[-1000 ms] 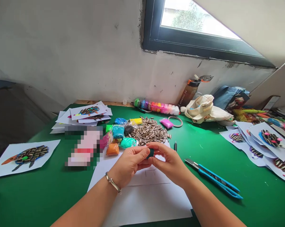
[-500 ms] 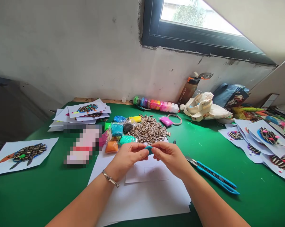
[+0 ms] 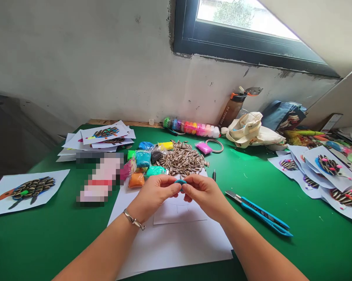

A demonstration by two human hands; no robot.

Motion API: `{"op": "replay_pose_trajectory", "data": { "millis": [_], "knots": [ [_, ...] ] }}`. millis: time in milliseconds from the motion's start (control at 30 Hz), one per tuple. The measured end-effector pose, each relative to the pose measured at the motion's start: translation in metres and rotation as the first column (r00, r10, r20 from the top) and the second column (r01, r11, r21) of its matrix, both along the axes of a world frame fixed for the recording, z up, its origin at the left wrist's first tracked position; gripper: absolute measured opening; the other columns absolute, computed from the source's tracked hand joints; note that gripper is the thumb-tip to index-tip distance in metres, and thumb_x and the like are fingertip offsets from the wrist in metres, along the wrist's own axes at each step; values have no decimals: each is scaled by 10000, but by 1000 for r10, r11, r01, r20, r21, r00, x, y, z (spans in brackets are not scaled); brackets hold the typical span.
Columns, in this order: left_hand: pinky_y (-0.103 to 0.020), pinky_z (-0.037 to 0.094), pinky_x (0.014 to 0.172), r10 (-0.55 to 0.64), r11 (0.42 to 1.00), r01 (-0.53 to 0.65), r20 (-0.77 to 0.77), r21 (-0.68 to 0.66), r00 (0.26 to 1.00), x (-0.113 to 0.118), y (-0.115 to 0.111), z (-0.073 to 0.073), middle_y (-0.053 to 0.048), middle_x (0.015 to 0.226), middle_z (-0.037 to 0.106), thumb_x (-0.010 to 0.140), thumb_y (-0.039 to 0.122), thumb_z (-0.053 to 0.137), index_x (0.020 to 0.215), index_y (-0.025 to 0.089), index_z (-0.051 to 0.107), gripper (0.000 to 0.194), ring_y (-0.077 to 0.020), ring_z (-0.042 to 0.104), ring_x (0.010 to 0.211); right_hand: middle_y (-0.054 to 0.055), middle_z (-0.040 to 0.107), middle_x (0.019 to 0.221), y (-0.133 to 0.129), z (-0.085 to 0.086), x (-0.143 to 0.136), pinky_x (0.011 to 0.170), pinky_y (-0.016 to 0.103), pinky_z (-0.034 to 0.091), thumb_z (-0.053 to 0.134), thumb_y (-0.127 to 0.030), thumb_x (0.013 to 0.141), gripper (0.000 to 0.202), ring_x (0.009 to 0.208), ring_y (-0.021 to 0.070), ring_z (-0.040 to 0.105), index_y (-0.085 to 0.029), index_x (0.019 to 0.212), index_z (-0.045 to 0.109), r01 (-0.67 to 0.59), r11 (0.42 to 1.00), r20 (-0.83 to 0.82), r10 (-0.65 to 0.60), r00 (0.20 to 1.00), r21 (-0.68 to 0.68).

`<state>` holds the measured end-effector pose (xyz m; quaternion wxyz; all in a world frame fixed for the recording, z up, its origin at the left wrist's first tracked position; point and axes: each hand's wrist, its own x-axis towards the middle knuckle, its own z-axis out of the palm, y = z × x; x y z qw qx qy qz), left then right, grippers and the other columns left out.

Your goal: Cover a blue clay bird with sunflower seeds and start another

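Between the fingertips of both hands is a small flattened piece of blue modelling clay. My left hand, with a metal bracelet at its wrist, pinches it from the left. From the other side my right hand pinches it with thumb and fingers. Beneath the hands lies a small white sheet with pencil lines, partly covered by them. It rests on larger white paper. Just beyond the hands are a heap of sunflower seeds and several bags of coloured clay.
Right of the paper lie a blue utility knife and a black pen. A seed picture is at the left, with more pictures at the right. A bottle and a cloth bag stand by the wall.
The blue clay has turned between my fingers and now shows more edge-on. Both hands keep their pinch. The whole view has shifted slightly.
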<state>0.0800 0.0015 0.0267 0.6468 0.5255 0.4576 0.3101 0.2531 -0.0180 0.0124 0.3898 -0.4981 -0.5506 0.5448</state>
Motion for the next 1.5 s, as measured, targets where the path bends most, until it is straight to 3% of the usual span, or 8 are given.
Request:
{"op": "replay_pose_trajectory", "data": {
  "millis": [167,333,533,700,833,1000,1200,1500],
  "knots": [
    [-284,448,686,-43,996,48,-70,75,997,-2,0,2,-38,721,648,751,312,640,769,148,707,179,-157,565,705,14,642,718,0,2,1,557,245,487,610,-360,813,200,579,112,606,-161,792,617,-48,998,-63,45,997,-39],
    [-284,465,686,-64,997,66,-56,37,996,-1,1,2,-40,741,644,750,333,648,775,144,699,198,-154,574,698,12,645,712,2,6,4,523,256,500,634,-435,797,353,617,146,632,-173,1025,575,-129,983,-140,111,984,-130],
    [-291,479,720,-109,992,111,32,-62,994,-1,-1,-1,-46,772,644,739,439,675,806,136,698,312,-153,585,731,-16,584,593,1,3,3,498,227,449,590,-398,834,258,527,103,563,-158,743,575,-59,998,-37,58,998,-34],
    [-275,455,680,-89,994,90,17,-64,996,-1,-1,-7,-34,736,637,728,418,692,847,139,694,303,-140,569,706,-13,598,606,1,0,2,518,242,476,596,-386,833,230,543,118,594,-162,782,574,0,1000,-42,0,999,-1],
    [-271,451,667,-36,998,36,-7,-46,999,0,1,-5,-13,679,606,713,395,702,775,130,680,273,-128,555,667,-13,618,662,3,3,2,498,267,507,602,-444,822,313,539,141,630,-175,977,559,-18,992,-151,-2,988,-129],
    [-266,458,664,-68,996,69,17,-62,998,-1,0,-3,-12,680,607,736,453,670,718,133,643,321,-118,552,651,24,651,692,4,3,4,484,237,495,676,-403,775,283,540,127,629,-137,781,580,-160,969,-210,119,970,-190],
    [-257,454,658,-68,997,68,8,-19,998,-1,1,-4,-11,679,604,737,416,674,756,133,661,284,-119,544,660,15,646,640,1,1,4,454,228,484,681,-375,775,262,501,121,617,-139,750,569,-169,969,-239,124,963,-178],
    [-258,470,634,-14,999,14,-8,38,1000,1,1,-1,-24,704,600,763,461,634,738,121,653,341,-129,560,662,50,681,762,6,4,12,436,216,491,666,-444,781,341,506,129,644,-143,932,604,-230,942,-211,180,961,-246]
  ]
}}
